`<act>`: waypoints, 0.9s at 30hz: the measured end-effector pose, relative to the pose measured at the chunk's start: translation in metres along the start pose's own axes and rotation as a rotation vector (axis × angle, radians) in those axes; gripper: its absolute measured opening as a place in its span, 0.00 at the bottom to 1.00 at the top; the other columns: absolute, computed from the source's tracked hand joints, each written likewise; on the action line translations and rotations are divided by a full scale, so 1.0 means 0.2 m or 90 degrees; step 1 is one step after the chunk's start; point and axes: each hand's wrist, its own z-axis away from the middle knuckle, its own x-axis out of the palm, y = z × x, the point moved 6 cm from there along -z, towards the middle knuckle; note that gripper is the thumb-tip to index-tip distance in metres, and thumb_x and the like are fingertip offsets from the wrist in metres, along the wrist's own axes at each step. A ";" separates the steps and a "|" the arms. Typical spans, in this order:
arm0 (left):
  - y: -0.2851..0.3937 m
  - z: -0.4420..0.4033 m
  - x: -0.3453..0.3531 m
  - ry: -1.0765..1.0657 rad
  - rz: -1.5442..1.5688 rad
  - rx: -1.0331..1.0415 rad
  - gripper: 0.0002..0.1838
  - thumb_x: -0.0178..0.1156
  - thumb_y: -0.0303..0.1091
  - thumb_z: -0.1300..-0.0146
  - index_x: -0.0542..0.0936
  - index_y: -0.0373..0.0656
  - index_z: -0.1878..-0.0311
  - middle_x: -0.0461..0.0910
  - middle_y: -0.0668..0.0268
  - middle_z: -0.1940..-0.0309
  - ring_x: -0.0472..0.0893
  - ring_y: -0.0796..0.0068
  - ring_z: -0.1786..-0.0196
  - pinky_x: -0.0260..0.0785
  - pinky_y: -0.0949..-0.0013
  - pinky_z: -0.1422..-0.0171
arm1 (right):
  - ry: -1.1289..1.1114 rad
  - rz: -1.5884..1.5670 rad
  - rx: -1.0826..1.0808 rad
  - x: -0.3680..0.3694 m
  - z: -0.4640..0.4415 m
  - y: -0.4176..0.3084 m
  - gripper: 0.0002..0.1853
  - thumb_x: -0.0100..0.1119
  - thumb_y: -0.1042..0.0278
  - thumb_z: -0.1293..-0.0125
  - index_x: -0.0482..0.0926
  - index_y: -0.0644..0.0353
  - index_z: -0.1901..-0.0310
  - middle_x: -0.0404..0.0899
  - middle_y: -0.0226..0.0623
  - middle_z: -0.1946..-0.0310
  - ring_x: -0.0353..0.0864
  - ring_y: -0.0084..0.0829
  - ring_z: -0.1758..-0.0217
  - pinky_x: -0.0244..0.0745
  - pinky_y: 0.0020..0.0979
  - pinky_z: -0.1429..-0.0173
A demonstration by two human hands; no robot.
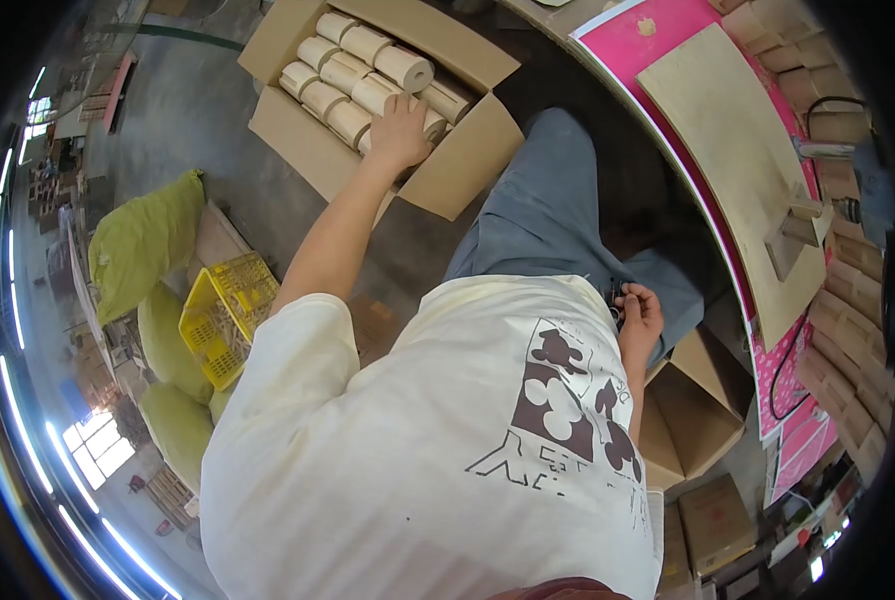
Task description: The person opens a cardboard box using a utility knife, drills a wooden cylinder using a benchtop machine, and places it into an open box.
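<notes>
Pale wooden cylinders (345, 72), some with a round hole in the end, lie in rows inside an open cardboard box (462, 165) on the floor. My left hand (399, 135) reaches into the near end of this box, its fingers curled over a wooden cylinder (433, 126). Part of that cylinder is hidden under the hand. By my thigh, my right hand (640, 312) is closed with its fingers pinched together. Something small and dark shows at those fingertips, too small to name.
Right of me stands a pink-topped workbench (647, 28) with a wooden board (712, 130), a clamp-like fixture (797, 235) and stacked wooden pieces (847, 375). Another open carton (682, 420) sits below. On the left are a yellow crate (202, 325) and green sacks (147, 240).
</notes>
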 end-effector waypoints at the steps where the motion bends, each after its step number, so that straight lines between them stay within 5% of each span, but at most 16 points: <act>1: -0.01 -0.01 0.01 -0.003 -0.019 -0.011 0.41 0.75 0.52 0.43 0.74 0.45 0.29 0.69 0.50 0.26 0.65 0.49 0.22 0.72 0.49 0.26 | -0.010 0.007 0.007 0.01 -0.02 -0.01 0.07 0.55 0.77 0.23 0.82 0.66 0.50 0.87 0.35 0.53 0.83 0.19 0.59 0.74 0.21 0.57; 9: -0.03 -0.05 0.04 0.055 0.098 0.071 0.34 0.76 0.47 0.45 0.77 0.42 0.38 0.72 0.39 0.34 0.70 0.38 0.30 0.67 0.44 0.25 | -0.017 -0.005 -0.008 -0.01 -0.08 0.01 0.07 0.55 0.76 0.23 0.83 0.62 0.52 0.87 0.32 0.57 0.84 0.19 0.62 0.75 0.22 0.63; 11: -0.06 -0.06 0.09 0.086 0.132 0.104 0.41 0.80 0.42 0.51 0.76 0.40 0.34 0.72 0.39 0.34 0.69 0.37 0.29 0.65 0.43 0.25 | -0.015 0.004 0.007 0.00 -0.06 0.01 0.07 0.55 0.77 0.24 0.83 0.62 0.52 0.87 0.32 0.59 0.85 0.20 0.62 0.77 0.23 0.62; 18: 0.07 0.07 -0.46 0.103 0.193 0.047 0.47 0.81 0.35 0.57 0.74 0.43 0.29 0.68 0.45 0.30 0.65 0.40 0.27 0.61 0.44 0.22 | 0.004 -0.089 0.032 0.03 0.00 -0.07 0.08 0.55 0.77 0.25 0.83 0.65 0.51 0.87 0.32 0.59 0.84 0.21 0.61 0.79 0.25 0.53; 21: 0.27 0.16 -0.80 0.210 0.184 0.081 0.47 0.81 0.31 0.57 0.74 0.43 0.29 0.67 0.47 0.29 0.65 0.41 0.27 0.61 0.44 0.22 | -0.099 -0.134 0.001 0.11 0.03 -0.28 0.11 0.59 0.72 0.23 0.81 0.65 0.44 0.86 0.33 0.54 0.84 0.22 0.55 0.79 0.27 0.47; 27: 0.98 0.34 -1.23 0.379 0.291 0.472 0.45 0.81 0.26 0.59 0.78 0.45 0.31 0.68 0.50 0.29 0.67 0.45 0.27 0.65 0.49 0.26 | -0.257 -0.307 -0.118 0.30 -0.11 -0.82 0.30 0.66 0.63 0.24 0.68 0.66 0.27 0.79 0.40 0.38 0.79 0.25 0.39 0.77 0.30 0.38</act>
